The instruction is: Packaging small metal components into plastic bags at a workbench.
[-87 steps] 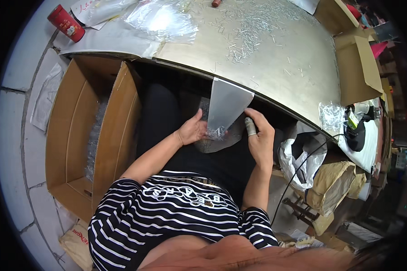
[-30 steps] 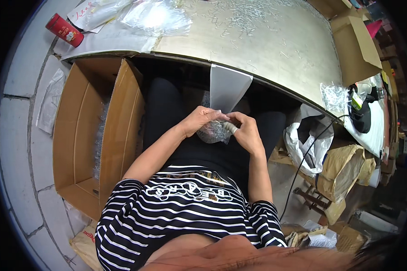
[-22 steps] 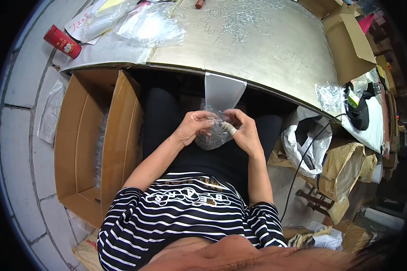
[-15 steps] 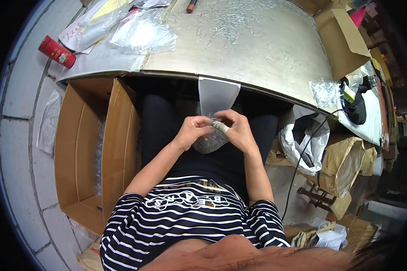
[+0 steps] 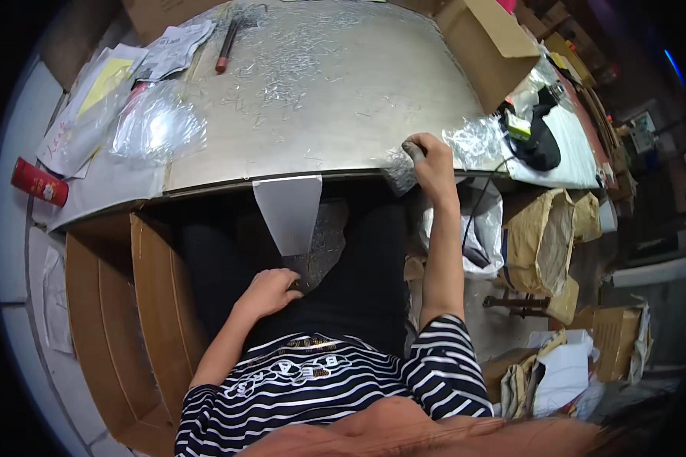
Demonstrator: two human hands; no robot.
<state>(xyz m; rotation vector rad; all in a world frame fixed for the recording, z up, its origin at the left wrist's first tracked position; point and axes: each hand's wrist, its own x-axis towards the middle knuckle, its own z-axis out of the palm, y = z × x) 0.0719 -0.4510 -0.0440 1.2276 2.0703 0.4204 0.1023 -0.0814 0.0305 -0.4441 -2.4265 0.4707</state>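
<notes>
Right hand (image 5: pixel 433 161) pinching crinkled clear plastic bags (image 5: pixel 476 141) at the metal worktop's (image 5: pixel 320 99) near edge; left hand (image 5: pixel 269 289) holding a filled clear pouch (image 5: pixel 320 247) on the lap; best drawn off singly.

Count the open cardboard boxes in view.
2 clearly open: a big cardboard box on the floor beside the left hand, and a smaller box on the table's far right corner. More flattened cardboard at right may hide others.

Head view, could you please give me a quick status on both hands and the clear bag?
Left hand in the lap, gripping the clear bag. Right hand at the table edge, on a crinkled clear bag pile. Nothing in the way.
</notes>
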